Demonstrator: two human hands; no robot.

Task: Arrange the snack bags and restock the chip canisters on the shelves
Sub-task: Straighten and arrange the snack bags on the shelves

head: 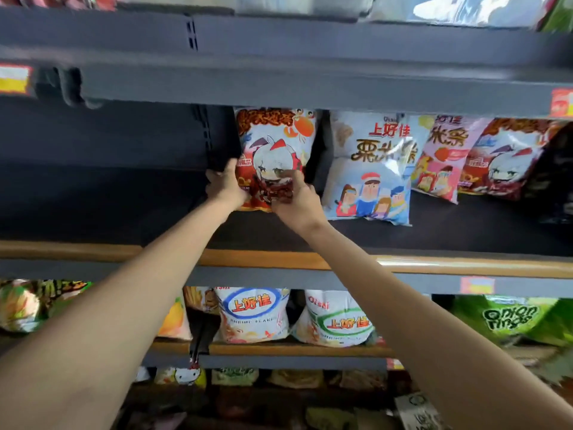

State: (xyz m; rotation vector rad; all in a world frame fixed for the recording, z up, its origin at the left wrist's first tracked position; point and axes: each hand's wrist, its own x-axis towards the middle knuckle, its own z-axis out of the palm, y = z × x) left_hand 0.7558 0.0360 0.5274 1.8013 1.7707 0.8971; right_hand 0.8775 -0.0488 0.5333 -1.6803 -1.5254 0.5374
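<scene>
1. Red-and-white snack bag (pixel 276 150) stands upright at the back of the middle shelf (pixel 93 212), just left of the pale blue bag (pixel 370 169); dark bare shelf to its left.
2. Left hand (pixel 224 184) curls round the bag's lower left edge; right hand (pixel 294 197) pinches its lower front; both are grasping it.
3. Likely light, air-puffed, slick film; contents crush easily.
4. Hold by the side seams or bottom corners; don't squeeze the middle.
5. No chip canisters visible.
</scene>
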